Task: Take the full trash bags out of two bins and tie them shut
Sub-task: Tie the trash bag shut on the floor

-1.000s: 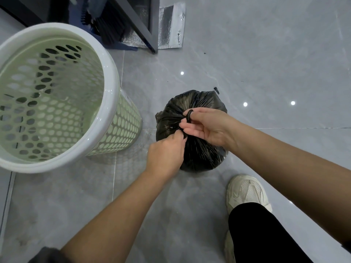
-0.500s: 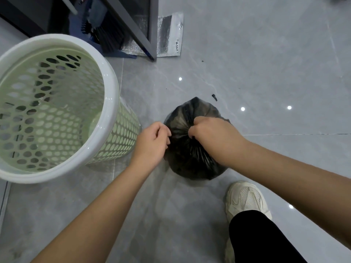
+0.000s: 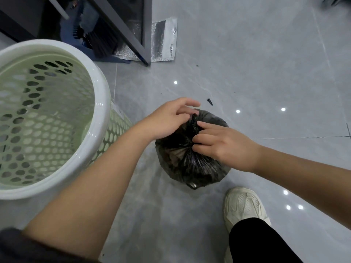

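A full black trash bag [image 3: 190, 160] sits on the grey tiled floor, its top gathered into a twisted neck. My left hand [image 3: 171, 116] is at the far side of the neck, its lower fingers pinching the plastic there while the upper fingers stretch out. My right hand [image 3: 216, 143] pinches the gathered plastic from the near right, fingers bent. A pale green perforated bin with a white rim [image 3: 98, 103] stands to the left, with no bag in it.
A white shoe [image 3: 245, 204] and black trouser leg are at the lower right, close to the bag. A dark cabinet frame [image 3: 133, 38], a broom head and a silver foil pouch [image 3: 163, 40] lie beyond the bin. A small black scrap [image 3: 209, 101] lies on the floor.
My hands had pulled apart to the bag's sides; now both have come back together at the neck. My left hand has moved to the far side, and the view has shifted.
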A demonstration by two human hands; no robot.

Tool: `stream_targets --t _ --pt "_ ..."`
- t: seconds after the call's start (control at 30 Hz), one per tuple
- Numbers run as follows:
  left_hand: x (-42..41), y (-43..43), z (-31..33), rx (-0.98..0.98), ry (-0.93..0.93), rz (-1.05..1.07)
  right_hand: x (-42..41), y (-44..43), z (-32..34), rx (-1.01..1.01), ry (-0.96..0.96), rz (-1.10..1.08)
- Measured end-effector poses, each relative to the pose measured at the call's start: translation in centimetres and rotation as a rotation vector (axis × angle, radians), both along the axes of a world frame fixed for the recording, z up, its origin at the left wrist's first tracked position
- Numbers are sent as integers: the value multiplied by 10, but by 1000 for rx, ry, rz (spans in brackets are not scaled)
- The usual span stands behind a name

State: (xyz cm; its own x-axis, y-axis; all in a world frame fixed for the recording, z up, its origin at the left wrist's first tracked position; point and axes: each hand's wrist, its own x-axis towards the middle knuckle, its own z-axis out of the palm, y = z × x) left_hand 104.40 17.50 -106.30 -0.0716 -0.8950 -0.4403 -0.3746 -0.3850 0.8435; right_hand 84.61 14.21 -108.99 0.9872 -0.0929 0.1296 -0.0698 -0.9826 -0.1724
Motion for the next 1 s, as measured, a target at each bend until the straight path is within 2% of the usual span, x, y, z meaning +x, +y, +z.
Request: stream_targets --t 0.1,0.27,0.4,0.53,0.63,0.77,0.87,1.0 --pt "-7 -16 -2 164 -82 -265 -1 0 -1 -1 -23 21" --pt "-9 -17 1 255 16 -271 -7 0 -6 27 -25 0" --pt "-2 -2 -7 111 -147 -292 -11 -2 -10 56 -81 1" --pt "-3 18 -18 -27 -227 -65 -12 0 -11 8 -107 11" --pt "-7 29 -20 -94 -207 14 -12 1 -12 5 -125 5" --pt "-11 38 -19 -195 -232 6 -11 4 -12 21 -147 3" --pt "-11 40 -14 -194 -212 -13 -10 6 -13 64 -116 28" --pt "-12 39 -13 -232 -405 -187 -7 5 -13 101 -86 40"
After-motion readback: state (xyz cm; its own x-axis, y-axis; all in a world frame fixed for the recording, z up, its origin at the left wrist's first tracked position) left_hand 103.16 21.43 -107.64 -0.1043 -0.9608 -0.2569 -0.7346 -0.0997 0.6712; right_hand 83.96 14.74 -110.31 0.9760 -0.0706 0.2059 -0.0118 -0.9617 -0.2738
